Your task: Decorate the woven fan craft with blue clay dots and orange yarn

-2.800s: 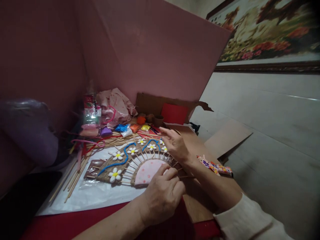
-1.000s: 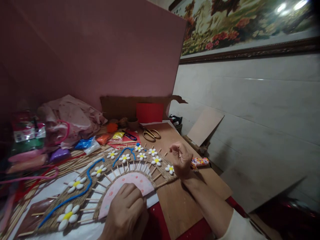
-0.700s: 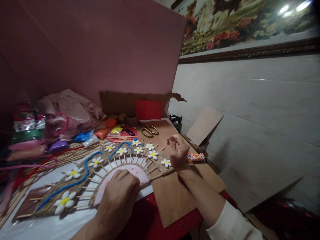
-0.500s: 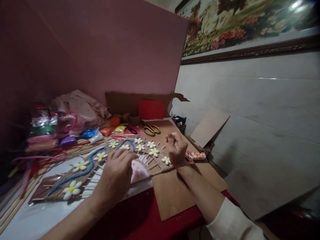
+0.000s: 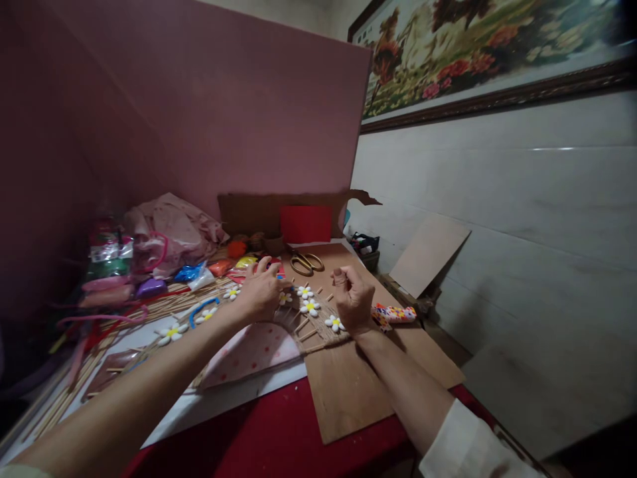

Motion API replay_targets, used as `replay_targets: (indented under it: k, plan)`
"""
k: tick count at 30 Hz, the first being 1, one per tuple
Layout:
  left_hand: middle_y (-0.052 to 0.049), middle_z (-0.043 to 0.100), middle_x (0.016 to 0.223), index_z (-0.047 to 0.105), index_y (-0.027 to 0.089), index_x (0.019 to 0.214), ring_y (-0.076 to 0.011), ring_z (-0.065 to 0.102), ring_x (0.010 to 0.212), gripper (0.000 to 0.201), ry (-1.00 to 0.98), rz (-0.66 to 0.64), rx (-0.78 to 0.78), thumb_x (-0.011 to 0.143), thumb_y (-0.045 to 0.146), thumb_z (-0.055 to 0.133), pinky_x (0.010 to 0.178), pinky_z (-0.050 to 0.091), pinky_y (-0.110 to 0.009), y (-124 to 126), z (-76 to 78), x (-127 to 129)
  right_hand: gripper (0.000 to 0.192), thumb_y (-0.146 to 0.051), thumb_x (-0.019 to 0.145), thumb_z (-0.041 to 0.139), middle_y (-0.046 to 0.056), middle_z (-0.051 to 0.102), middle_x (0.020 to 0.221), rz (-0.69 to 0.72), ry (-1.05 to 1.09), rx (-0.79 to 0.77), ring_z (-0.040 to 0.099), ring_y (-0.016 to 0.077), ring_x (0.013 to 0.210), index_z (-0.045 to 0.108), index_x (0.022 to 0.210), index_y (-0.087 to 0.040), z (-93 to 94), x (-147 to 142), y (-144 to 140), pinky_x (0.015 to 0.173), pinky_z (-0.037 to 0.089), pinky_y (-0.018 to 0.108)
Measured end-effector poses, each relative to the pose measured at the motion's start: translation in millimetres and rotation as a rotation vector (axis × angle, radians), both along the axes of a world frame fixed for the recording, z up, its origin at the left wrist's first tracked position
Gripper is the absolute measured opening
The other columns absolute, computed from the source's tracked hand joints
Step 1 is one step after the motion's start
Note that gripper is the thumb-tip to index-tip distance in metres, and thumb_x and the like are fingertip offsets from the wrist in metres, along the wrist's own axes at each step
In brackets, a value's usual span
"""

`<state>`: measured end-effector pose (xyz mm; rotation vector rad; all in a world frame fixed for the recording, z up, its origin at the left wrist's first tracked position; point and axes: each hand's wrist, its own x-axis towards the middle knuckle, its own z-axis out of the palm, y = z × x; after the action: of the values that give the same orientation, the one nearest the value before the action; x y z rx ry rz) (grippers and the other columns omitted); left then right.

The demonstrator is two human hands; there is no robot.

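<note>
**Up at the far rim of the woven fan**

On the worktop, my left hand lies loosely spread on the woven fan, grip open, just by the white flowers. My right hand is curled shut beside the rim; can't tell if anything's pinched in it. Fan looks light but fragile, with thin sticks poking out, so I'd hold it by the pink centre. Plastic bags at back-left hold coloured stuff, contents unclear. Scissors lie loose.
</note>
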<state>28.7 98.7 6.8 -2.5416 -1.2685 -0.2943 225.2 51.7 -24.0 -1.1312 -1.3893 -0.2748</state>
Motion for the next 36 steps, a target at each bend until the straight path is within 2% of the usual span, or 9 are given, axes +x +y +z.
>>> replay_targets:
  k: [9,17,27,33,36]
  plan:
    - [-0.008,0.055,0.121,0.072,0.035,0.097,-0.0343,0.032,0.121,0.030,0.005,0.011,-0.003,0.080,0.022,0.051,0.094,0.025,-0.049,0,-5.6,5,0.029,-0.032,0.092,0.044,0.001,0.056,0.059,0.015,-0.019,-0.013,0.052,0.0138,0.056,0.056,0.069,-0.018,3.1,-2,-3,0.053,0.035,0.024]
    - [-0.009,0.057,0.117,0.072,0.035,0.098,-0.0345,0.033,0.120,0.036,0.007,0.010,-0.045,0.077,0.016,0.050,0.093,0.025,-0.050,3,-5.3,4,0.029,-0.031,0.092,0.044,0.001,0.057,0.058,0.025,-0.032,-0.007,0.051,0.0136,0.055,0.056,0.068,-0.019,3.2,-2,-3,0.052,0.035,0.024]
    - [-0.008,0.060,0.112,0.075,0.032,0.082,-0.0324,0.034,0.119,0.029,0.035,-0.028,-0.047,0.075,0.017,0.051,0.092,0.025,-0.049,6,-0.7,7,0.029,-0.031,0.091,0.045,0.001,0.056,0.057,0.014,-0.032,-0.020,0.050,0.0136,0.054,0.055,0.067,-0.019,3.1,-2,-3,0.052,0.034,0.024]
    - [-0.005,0.059,0.119,0.073,0.035,0.095,-0.0306,0.035,0.119,0.042,-0.009,-0.025,-0.022,0.071,0.010,0.050,0.092,0.027,-0.044,14,9.1,4,0.029,-0.031,0.092,0.044,0.002,0.058,0.060,0.022,-0.028,-0.015,0.052,0.0139,0.056,0.055,0.068,-0.019,3.2,-2,-3,0.052,0.035,0.024]
    - [-0.004,0.059,0.118,0.073,0.036,0.095,-0.0297,0.036,0.119,0.044,-0.044,-0.021,-0.014,0.071,0.008,0.049,0.092,0.027,-0.044,16,10.5,3,0.029,-0.032,0.091,0.044,0.002,0.057,0.058,0.026,-0.024,-0.017,0.052,0.0140,0.055,0.055,0.067,-0.019,3.8,-2,-3,0.052,0.035,0.024]
